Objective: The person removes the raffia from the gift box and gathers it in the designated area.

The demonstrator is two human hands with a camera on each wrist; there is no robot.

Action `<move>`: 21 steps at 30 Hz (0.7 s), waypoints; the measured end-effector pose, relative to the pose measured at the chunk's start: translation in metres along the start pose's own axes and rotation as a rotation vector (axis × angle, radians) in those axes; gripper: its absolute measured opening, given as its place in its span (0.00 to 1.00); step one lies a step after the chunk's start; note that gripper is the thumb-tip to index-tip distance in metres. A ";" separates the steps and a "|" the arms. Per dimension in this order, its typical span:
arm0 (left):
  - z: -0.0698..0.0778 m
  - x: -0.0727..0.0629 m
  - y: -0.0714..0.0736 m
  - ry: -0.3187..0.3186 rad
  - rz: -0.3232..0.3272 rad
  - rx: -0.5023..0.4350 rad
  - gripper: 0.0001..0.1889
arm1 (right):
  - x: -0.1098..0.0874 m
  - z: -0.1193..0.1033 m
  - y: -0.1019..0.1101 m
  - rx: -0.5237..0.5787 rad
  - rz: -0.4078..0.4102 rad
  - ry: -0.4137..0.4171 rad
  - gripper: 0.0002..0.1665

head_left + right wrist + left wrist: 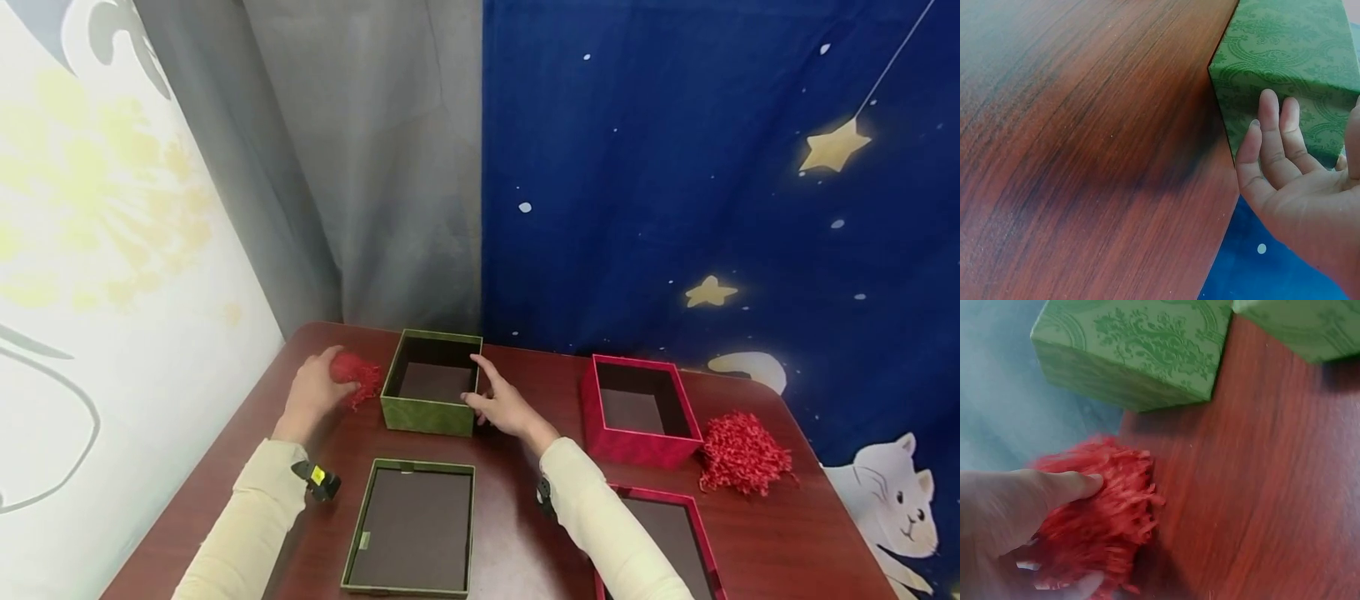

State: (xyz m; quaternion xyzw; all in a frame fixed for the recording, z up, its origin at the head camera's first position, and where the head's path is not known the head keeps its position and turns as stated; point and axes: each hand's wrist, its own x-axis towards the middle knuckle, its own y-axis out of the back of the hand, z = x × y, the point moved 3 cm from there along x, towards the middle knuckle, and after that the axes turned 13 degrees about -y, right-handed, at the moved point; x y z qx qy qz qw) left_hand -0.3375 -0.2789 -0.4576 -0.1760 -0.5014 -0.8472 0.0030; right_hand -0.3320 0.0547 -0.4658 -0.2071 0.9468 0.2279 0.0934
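At the far left of the table, my left hand [313, 390] grips a bunch of red shredded paper [1107, 515], thumb on top. The bunch is just left of an open green box [427, 418] with a dark interior. My right hand [506, 407] holds the right wall of that box. Its thumb and index finger reach over the rim, while other fingers [1270, 134] lie along the patterned outer side in the right wrist view. Nearer me lies a green-rimmed lid [412, 529], inside facing up.
On the right stand an open red box [637, 450] and a heap of red shredded paper [744, 454]. A red-rimmed lid [701, 533] lies in front, partly under my right forearm. Curtains [405, 192] hang behind the brown table [540, 375].
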 end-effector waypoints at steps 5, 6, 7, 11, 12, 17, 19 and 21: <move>-0.002 -0.009 0.003 0.080 -0.034 0.031 0.44 | 0.000 0.000 -0.001 0.005 -0.002 -0.001 0.45; -0.002 -0.012 0.004 0.095 -0.034 0.043 0.45 | 0.000 -0.001 -0.001 0.007 -0.002 -0.005 0.45; 0.000 -0.015 0.005 0.105 -0.027 0.062 0.46 | 0.000 0.000 -0.002 0.008 -0.003 -0.005 0.45; 0.016 -0.033 0.009 0.094 0.029 0.134 0.49 | 0.001 0.002 -0.002 0.005 -0.006 -0.008 0.45; 0.023 -0.039 0.009 0.082 0.038 0.137 0.48 | 0.001 0.002 -0.002 0.004 -0.007 -0.010 0.45; 0.070 -0.066 0.007 -0.018 0.033 0.136 0.39 | -0.003 0.002 0.001 -0.060 0.012 -0.021 0.45; 0.086 -0.074 0.009 -0.056 0.041 0.142 0.36 | -0.008 0.002 0.003 -0.089 0.025 -0.016 0.45; 0.101 -0.081 0.011 -0.089 0.048 0.154 0.35 | -0.019 0.003 0.005 -0.128 0.039 -0.015 0.45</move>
